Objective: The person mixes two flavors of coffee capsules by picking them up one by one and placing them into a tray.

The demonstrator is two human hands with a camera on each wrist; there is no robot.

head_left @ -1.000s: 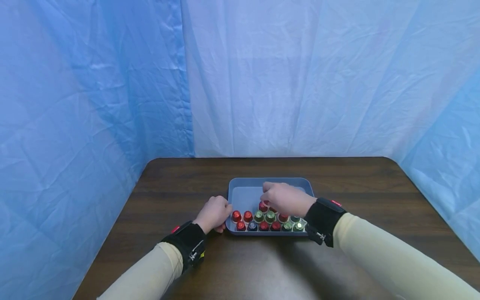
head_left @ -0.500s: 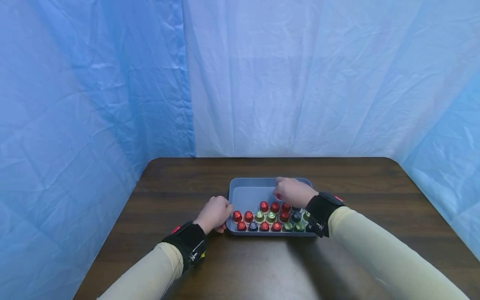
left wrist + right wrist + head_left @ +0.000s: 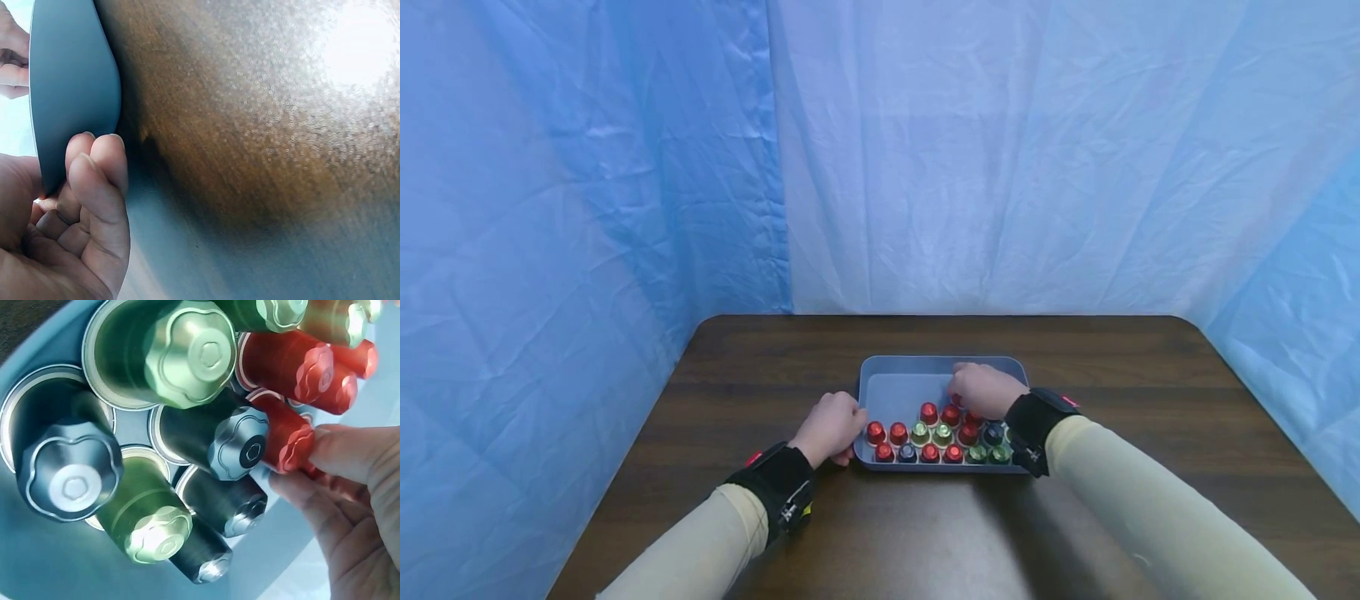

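In the head view, a shallow blue-grey tray (image 3: 891, 392) holds rows of foil coffee capsules standing upside down. My left hand (image 3: 829, 427) grips the tray's left side near the front corner; the left wrist view shows curled fingertips (image 3: 106, 159) against the outer wall. Over the tray's back right, my right hand (image 3: 988, 390) pinches a red coffee capsule (image 3: 956, 400), mostly covered by the fingers. Right by those fingers in the right wrist view stands another red capsule (image 3: 290, 447). Dark capsules (image 3: 240, 440) and green ones (image 3: 187, 356) stand around it.
The tray lies on a dark wooden table (image 3: 775, 350). Red capsules (image 3: 928, 413), green ones (image 3: 920, 433) and a dark blue one (image 3: 907, 453) fill the tray's front part. Pale blue sheets (image 3: 970, 167) hang behind and beside the table.
My right hand has moved right across the tray, then lowered slightly toward the capsules with the red coffee capsule. The left hand stays at the tray's side.
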